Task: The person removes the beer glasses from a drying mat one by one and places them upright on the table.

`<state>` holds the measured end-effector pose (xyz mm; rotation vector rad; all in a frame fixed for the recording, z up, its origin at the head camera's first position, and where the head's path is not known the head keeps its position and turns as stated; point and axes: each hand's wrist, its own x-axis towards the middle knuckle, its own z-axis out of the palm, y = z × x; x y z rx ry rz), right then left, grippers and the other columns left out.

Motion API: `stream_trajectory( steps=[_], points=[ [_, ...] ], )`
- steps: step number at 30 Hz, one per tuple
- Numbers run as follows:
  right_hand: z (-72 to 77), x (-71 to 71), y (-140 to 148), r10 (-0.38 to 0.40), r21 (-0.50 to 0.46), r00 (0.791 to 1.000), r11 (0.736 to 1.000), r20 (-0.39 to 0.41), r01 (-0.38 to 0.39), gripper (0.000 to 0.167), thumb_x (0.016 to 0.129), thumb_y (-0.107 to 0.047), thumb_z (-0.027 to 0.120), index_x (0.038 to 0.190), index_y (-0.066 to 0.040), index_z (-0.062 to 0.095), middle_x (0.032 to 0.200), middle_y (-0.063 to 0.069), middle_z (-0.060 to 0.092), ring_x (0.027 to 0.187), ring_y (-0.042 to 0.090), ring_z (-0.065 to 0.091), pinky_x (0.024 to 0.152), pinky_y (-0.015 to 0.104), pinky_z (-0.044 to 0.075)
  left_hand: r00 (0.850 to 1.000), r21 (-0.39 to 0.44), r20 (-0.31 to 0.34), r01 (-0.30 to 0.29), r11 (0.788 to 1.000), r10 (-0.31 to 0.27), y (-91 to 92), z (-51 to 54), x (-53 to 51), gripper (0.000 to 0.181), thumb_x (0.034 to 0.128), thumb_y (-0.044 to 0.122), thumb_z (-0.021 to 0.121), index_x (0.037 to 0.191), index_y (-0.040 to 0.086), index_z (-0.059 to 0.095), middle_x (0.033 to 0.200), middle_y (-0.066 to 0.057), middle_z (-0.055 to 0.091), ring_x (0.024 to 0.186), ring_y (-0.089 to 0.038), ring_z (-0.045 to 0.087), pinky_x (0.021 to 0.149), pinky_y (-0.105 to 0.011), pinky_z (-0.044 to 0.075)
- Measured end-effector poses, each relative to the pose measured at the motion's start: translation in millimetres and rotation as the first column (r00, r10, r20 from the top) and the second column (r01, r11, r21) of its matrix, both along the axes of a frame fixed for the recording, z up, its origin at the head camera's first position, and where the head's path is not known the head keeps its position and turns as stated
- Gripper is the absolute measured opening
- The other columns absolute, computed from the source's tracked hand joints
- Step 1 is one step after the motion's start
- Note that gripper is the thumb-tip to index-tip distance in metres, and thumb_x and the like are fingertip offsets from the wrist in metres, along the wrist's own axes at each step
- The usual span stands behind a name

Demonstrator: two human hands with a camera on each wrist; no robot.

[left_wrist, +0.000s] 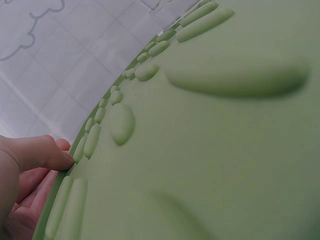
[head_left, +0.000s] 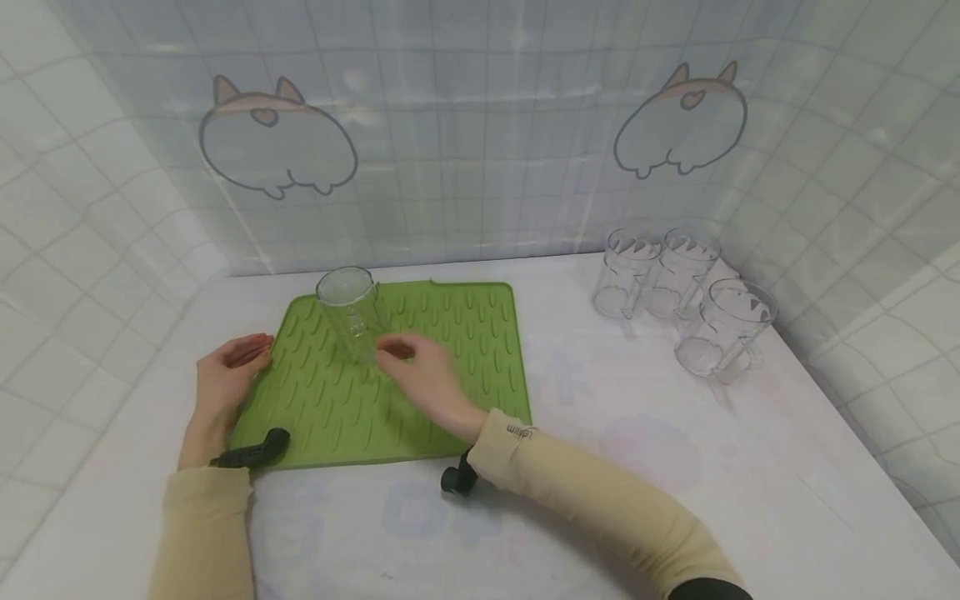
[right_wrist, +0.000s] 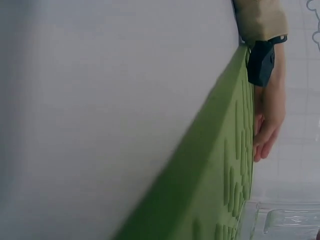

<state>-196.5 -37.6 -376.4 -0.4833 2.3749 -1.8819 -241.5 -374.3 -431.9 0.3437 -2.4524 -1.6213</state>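
Note:
A clear glass mug point(head_left: 348, 304) stands upright on the left half of a green textured mat point(head_left: 480, 358). My right hand point(head_left: 427, 375) is at the mug's near right side, thumb and forefinger curled and seeming to pinch its handle; the exact contact is hard to see through the glass. In the right wrist view the mug point(right_wrist: 292, 222) shows at the lower corner, its base on the mat. My left hand point(head_left: 228, 371) rests at the mat's left edge, fingers relaxed. In the left wrist view the thumb of that hand point(left_wrist: 30, 165) touches the mat's rim.
Several things surround the mat: a cluster of clear glass mugs stands at the right, with one mug point(head_left: 723, 329) nearer than the other two. The white table point(head_left: 600, 500) meets tiled-pattern sheeting point(head_left: 480, 150) at the back and sides.

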Motion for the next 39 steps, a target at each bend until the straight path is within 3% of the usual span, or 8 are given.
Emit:
stream_trajectory(
  steps=[6, 13, 23, 30, 39],
  points=[
    [3.6, -10.6, -14, -0.024, -0.017, 1.000, 1.000, 0.004, 0.024, 0.033, 0.100, -0.028, 0.061, 0.128, -0.011, 0.066, 0.123, 0.000, 0.068, 0.111, 0.010, 0.060, 0.094, 0.022, 0.052, 1.000, 0.019, -0.005, -0.011, 1.000, 0.011, -0.8, -1.2, -2.4, 0.046, 0.0947, 0.012, 0.069, 0.138, 0.001, 0.057, 0.104, 0.024, 0.066, 0.096, 0.010, 0.061, 0.080, -0.001, 0.050],
    [1.5, -20.6, -29, -0.009, -0.102, 0.998, 0.995, 0.059, 0.015, 0.034, 0.100, -0.032, 0.061, 0.125, -0.011, 0.068, 0.114, -0.001, 0.070, 0.097, 0.002, 0.060, 0.082, 0.018, 0.053, 1.000, 0.033, -0.010, -0.011, 0.999, 0.011, -2.2, -2.9, -3.3, 0.045, 0.0942, 0.009, 0.069, 0.137, 0.000, 0.057, 0.099, 0.026, 0.065, 0.093, 0.012, 0.062, 0.080, -0.001, 0.050],
    [2.2, -23.2, -37, -0.036, -0.187, 0.991, 0.981, 0.128, 0.060, 0.030, 0.098, -0.032, 0.065, 0.120, -0.013, 0.071, 0.107, -0.007, 0.071, 0.091, -0.001, 0.060, 0.078, 0.019, 0.054, 1.000, -0.006, 0.002, -0.018, 1.000, 0.018, -1.1, -3.0, -3.8, 0.045, 0.0950, 0.010, 0.068, 0.137, 0.002, 0.057, 0.102, 0.026, 0.065, 0.094, 0.013, 0.060, 0.080, -0.001, 0.050],
    [1.0, -24.7, -40, -0.040, -0.227, 0.986, 0.971, 0.161, 0.077, 0.026, 0.099, -0.029, 0.064, 0.118, -0.013, 0.072, 0.105, -0.008, 0.071, 0.091, -0.001, 0.060, 0.079, 0.020, 0.054, 1.000, 0.014, -0.029, 0.003, 1.000, -0.002, -0.3, -2.0, -2.5, 0.047, 0.0940, 0.009, 0.070, 0.137, -0.002, 0.056, 0.101, 0.026, 0.066, 0.093, 0.013, 0.062, 0.080, -0.002, 0.050],
    [-2.2, -25.7, -41, -0.014, -0.281, 0.984, 0.958, 0.178, 0.065, 0.023, 0.100, -0.025, 0.063, 0.117, -0.012, 0.073, 0.108, -0.008, 0.073, 0.095, -0.002, 0.062, 0.086, 0.020, 0.054, 1.000, -0.037, -0.027, 0.008, 0.999, -0.009, -0.4, -3.2, 0.4, 0.047, 0.0953, 0.014, 0.069, 0.139, 0.000, 0.056, 0.104, 0.026, 0.065, 0.094, 0.014, 0.061, 0.081, -0.001, 0.050]
  ],
)
